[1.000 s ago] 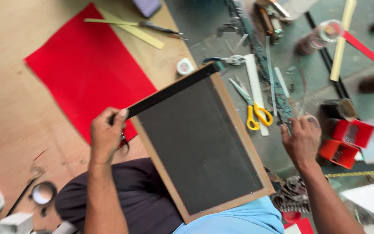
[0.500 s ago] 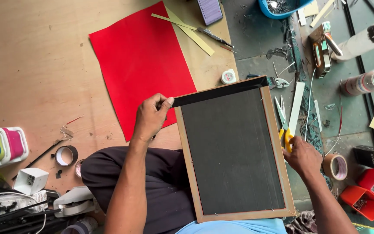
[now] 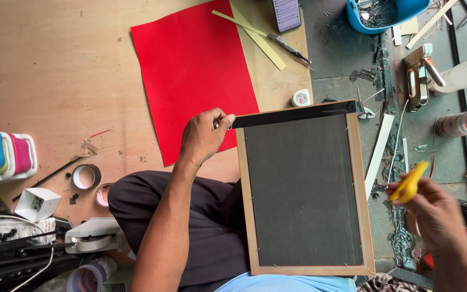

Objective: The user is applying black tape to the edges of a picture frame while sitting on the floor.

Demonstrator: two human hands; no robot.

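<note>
A wooden picture frame (image 3: 360,184) with a dark grey backing board lies back side up across my lap. A strip of black tape (image 3: 293,115) runs along its top edge. My left hand (image 3: 204,138) pinches the left end of that tape at the frame's top left corner. My right hand (image 3: 433,211) hovers to the right of the frame, gripping yellow-handled scissors (image 3: 409,183); their blades are hidden.
A red sheet (image 3: 193,67) lies on the plywood board (image 3: 55,81) ahead. A small tape roll (image 3: 301,98), a craft knife (image 3: 287,46), wooden strips, a blue tub of nails (image 3: 385,13), a glue bottle (image 3: 466,123) and tape rolls (image 3: 86,177) are scattered about.
My right hand has lifted the yellow scissors off the floor beside the frame. The view has swung so the frame sits upright; my left hand stays on the tape end.
</note>
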